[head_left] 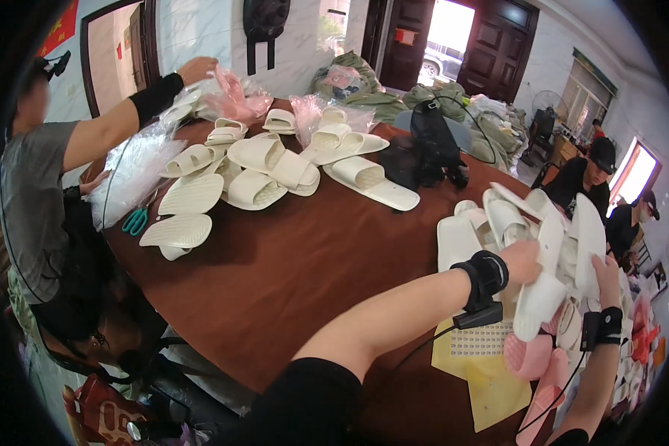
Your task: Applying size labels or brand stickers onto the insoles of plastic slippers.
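- My left hand (524, 262) was at the right of the frame, fingers closed around a smooth, cream foam slipper (540, 297) with a rounded toe and thick sole.
- My right hand (608, 276) lay further right, fingers curled against the edge of the slipper pile (565, 230), a heap of white moulded slides; whether it gripped one I could not tell.
- Both wrists wore black straps, and a thin cable ran off the left one.
- Under the pile, at lower right, lay yellow paper sheets (498, 386) and soft pink slippers (531, 357).
- The bench (290, 275) had a flat, dark reddish-brown top.
- At upper centre, more cream slides (275, 167) lay scattered, some with ribbed soles turned up.
- At left, teal-handled scissors (134, 221) sat beside crinkled clear plastic bags (130, 171).
- A co-worker's hand (197, 70) reached towards pink wrapping at upper left.
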Motion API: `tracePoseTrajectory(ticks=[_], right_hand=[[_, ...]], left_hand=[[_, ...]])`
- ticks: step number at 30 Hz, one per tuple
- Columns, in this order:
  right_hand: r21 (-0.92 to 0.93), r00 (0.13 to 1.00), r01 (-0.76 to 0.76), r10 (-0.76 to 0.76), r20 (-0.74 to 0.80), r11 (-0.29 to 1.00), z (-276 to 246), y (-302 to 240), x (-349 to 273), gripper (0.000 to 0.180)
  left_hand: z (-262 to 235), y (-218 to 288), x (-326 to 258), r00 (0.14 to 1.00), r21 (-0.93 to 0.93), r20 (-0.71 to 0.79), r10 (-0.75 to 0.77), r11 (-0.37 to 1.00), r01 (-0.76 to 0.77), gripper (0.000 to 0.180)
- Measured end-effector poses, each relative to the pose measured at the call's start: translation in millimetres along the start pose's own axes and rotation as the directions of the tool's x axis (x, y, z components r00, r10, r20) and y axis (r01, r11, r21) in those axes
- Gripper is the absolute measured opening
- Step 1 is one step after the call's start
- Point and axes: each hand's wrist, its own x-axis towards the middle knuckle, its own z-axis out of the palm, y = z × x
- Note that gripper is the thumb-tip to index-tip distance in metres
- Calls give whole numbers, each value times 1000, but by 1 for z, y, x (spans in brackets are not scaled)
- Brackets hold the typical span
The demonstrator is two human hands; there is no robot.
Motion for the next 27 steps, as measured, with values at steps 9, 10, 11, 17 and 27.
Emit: tracePoseTrajectory(ticks=[9,10,11,17,27], right_hand=[[-128,620,701,-511,595,702,164,-228,-129,60],[-51,472,822,-628,619,568,179,-243,-153,58],[6,326,904,-696,640,428,189,-239,-167,56],[-59,224,954,-568,792,295,205,-219,-164,48],[-215,337,936,-539,772,278,184,-197,-146,19]], left_hand=[[-192,-127,-143,925,656,-294,-242,652,379,33],[-205,-156,-163,891,696,-337,-305,556,454,39],[-208,-151,-168,806,690,-369,-463,445,571,48],[-238,-186,-196,795,737,-358,-490,374,563,68],[-221,-207,-176,906,877,-300,-298,286,385,14]])
